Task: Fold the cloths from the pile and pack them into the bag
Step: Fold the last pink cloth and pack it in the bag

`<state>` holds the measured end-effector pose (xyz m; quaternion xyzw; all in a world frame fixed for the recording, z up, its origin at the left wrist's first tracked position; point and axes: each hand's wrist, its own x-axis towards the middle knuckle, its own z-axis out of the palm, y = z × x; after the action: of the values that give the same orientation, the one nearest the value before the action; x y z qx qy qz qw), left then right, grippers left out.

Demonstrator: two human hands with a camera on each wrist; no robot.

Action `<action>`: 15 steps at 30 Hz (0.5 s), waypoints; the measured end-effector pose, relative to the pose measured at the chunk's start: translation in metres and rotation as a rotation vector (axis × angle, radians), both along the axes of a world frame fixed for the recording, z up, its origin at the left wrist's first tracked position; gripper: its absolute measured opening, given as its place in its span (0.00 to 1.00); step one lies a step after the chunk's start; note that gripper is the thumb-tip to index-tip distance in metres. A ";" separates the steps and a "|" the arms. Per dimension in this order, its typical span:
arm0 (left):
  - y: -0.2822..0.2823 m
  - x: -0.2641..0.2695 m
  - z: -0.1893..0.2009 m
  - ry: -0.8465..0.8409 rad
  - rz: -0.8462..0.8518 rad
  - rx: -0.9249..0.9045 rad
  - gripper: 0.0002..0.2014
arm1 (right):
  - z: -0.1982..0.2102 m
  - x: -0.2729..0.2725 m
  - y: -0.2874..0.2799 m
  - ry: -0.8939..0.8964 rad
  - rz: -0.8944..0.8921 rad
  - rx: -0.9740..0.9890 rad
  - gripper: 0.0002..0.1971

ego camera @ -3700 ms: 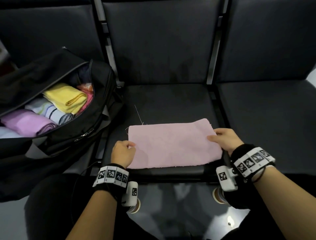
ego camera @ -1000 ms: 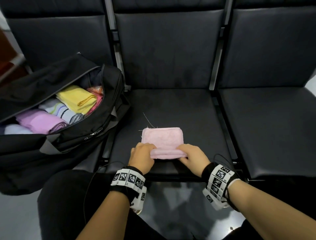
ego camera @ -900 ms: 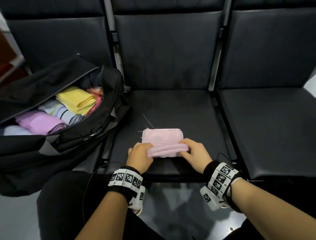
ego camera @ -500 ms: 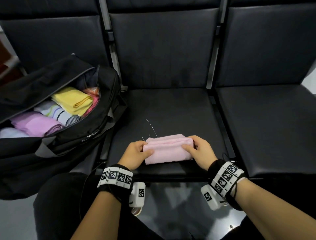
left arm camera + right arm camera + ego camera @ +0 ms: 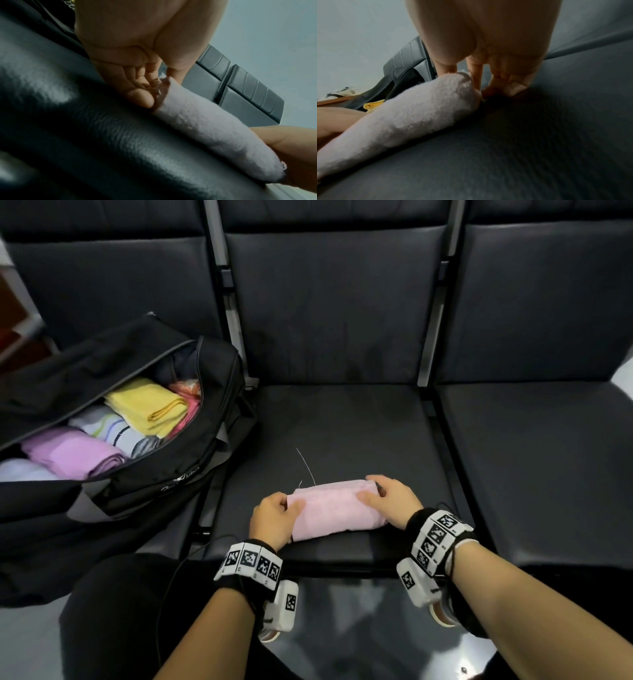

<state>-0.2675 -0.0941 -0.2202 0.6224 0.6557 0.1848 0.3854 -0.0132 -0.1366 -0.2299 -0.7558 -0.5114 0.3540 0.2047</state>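
A pink cloth (image 5: 337, 510) lies folded into a narrow thick bundle near the front edge of the middle black seat (image 5: 342, 426). My left hand (image 5: 275, 517) grips its left end, thumb on top and fingers curled at the end (image 5: 154, 86). My right hand (image 5: 390, 498) holds the right end, thumb on top, fingertips (image 5: 496, 89) down beside the cloth (image 5: 419, 115) on the seat. The open black bag (image 5: 191, 460) stands on the seat to the left. It holds folded yellow (image 5: 147, 405), striped (image 5: 113, 429) and purple (image 5: 72, 451) cloths.
A loose white thread (image 5: 305, 465) sticks out behind the pink cloth. The right seat (image 5: 534, 460) is bare. Metal frame bars (image 5: 431, 313) divide the seat backs. My dark-clad knee (image 5: 137, 611) sits below the bag.
The pink cloth went from a flat sheet to a small square, then its near edge was folded over away from me. Both hands shifted to its two ends.
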 end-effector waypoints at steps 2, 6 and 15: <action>0.000 0.000 0.000 0.034 0.002 -0.017 0.15 | 0.003 0.001 0.002 -0.004 0.041 -0.005 0.17; 0.000 0.000 0.003 0.097 0.009 -0.073 0.14 | 0.005 0.002 -0.001 0.064 0.038 0.000 0.11; -0.001 0.018 0.048 0.026 -0.312 0.007 0.35 | 0.037 -0.008 -0.010 0.296 0.052 0.239 0.12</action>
<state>-0.2494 -0.0953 -0.1726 0.7205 0.5553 0.1168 0.3986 -0.0209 -0.1465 -0.1930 -0.6521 -0.5336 0.4033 0.3569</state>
